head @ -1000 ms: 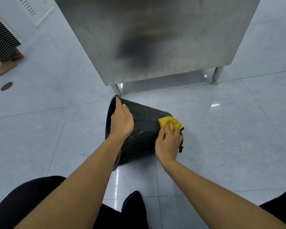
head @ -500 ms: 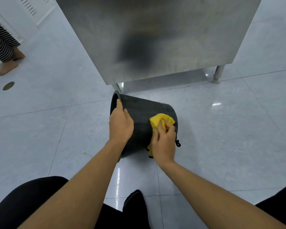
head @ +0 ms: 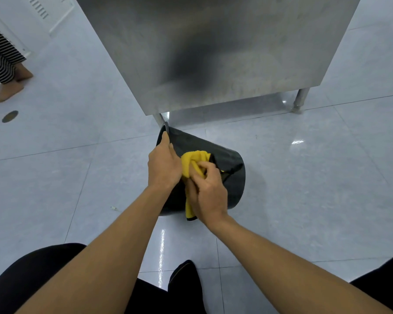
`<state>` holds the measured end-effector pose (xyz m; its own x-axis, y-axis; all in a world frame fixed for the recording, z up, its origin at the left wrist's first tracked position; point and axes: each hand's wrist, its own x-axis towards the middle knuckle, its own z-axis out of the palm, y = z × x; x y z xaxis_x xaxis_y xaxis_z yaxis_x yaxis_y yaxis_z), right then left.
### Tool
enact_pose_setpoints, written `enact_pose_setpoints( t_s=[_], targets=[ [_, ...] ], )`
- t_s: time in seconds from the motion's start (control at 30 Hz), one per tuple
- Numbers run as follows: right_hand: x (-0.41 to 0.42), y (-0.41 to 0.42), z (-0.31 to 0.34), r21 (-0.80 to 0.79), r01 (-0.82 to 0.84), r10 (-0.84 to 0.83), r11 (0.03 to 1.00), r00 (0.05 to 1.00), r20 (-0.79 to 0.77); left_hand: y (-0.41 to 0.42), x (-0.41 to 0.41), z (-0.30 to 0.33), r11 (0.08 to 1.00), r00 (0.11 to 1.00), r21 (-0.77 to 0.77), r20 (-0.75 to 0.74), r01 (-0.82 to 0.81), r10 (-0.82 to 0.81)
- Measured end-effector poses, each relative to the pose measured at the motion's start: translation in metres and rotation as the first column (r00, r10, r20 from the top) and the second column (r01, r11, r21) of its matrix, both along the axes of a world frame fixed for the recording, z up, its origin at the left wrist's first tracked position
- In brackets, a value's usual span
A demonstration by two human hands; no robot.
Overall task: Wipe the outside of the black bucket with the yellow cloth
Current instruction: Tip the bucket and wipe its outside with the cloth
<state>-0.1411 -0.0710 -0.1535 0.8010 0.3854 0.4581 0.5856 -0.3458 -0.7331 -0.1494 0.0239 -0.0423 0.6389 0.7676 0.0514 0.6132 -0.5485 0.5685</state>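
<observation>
Black plastic catches the eye first: the black bucket (head: 232,175) lies tipped on its side on the pale tiled floor (head: 315,177), its mouth toward nine o'clock and its base toward three o'clock, right at the middle of the scene. Its upper rim sits just beside the near leg of the steel cabinet (head: 213,53), which stands at twelve o'clock from it.

Whoever is crouched over it has the left hand (head: 163,166) on the mouth end, fingers laid along the rim and pointing toward twelve o'clock; whether the thumb hooks inside the rim cannot be told, since it is hidden. The right hand (head: 208,191) is curled round the yellow cloth (head: 191,163), bunching it against the bucket's side wall, touching the left hand's edge. A fold of the cloth rises above the knuckles toward twelve o'clock, and a dark-edged tail of it hangs down past the wrist toward six o'clock.

Dark trouser knees show at seven and four o'clock, with a black shoe (head: 185,282) at six o'clock. Off at ten o'clock, well apart, stand another person's feet (head: 11,86) under a striped hem, and a round floor drain (head: 10,116) lies near them.
</observation>
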Motion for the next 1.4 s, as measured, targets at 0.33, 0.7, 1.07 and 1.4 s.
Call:
enact_pose_setpoints(
  t_s=[0.33,0.7,1.07,1.4],
  targets=[
    [0.059,-0.049,-0.041,-0.266,0.301,-0.399,0.916,0.759,-0.514,-0.013,0.004,0.001,0.999,0.999,-0.006,0.013,-0.053,0.053],
    [0.023,0.005,0.024,0.012,-0.126,0.126,0.992,0.987,-0.101,-0.007,-0.009,-0.008,0.99,0.985,-0.134,0.171,0.046,-0.023],
    [0.038,-0.032,-0.017,-0.153,0.28,-0.319,0.948,0.851,-0.416,-0.01,-0.003,-0.01,0.99,0.99,-0.125,0.128,0.071,-0.055],
    [0.016,0.003,0.032,0.051,-0.063,0.067,0.997,0.994,-0.083,0.0,0.002,0.004,0.948,0.986,-0.315,0.168,0.039,0.016]
  ],
)
